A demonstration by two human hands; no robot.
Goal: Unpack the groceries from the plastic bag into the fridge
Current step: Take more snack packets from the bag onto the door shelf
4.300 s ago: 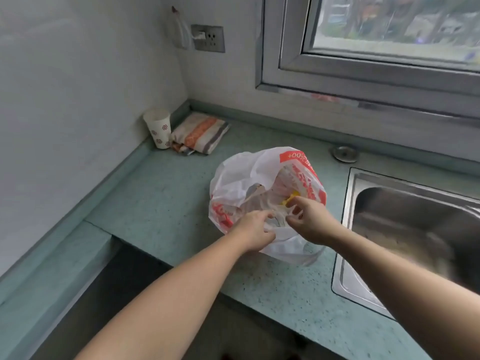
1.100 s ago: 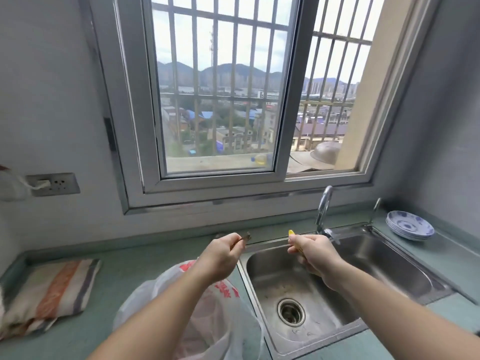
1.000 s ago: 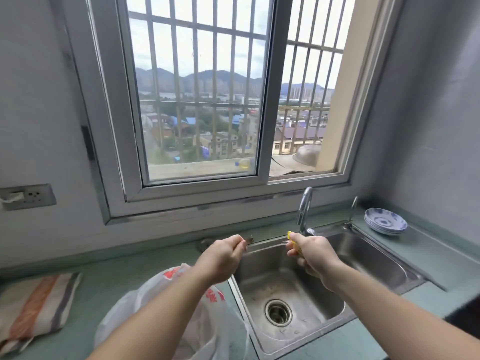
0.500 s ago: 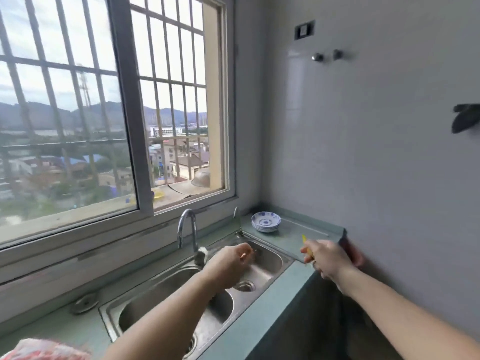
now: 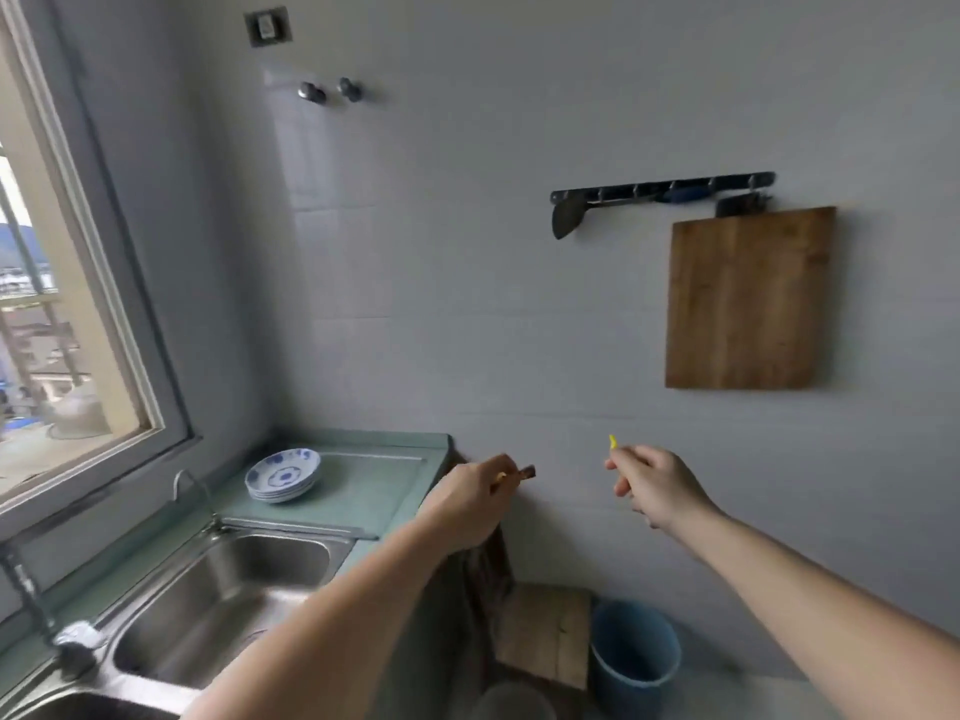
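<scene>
While the sink spans the lower left beside a stack of plates, the left hand pinches a small brown item, perhaps a wrapped snack, and the right hand pinches something yellow, both raised before the tiled wall.

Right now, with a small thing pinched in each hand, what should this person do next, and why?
Probably keep turning to find the fridge. The left hand pinches a brown item, the right hand a yellow item; only the wall, board and bucket lie ahead, no fridge.
</scene>
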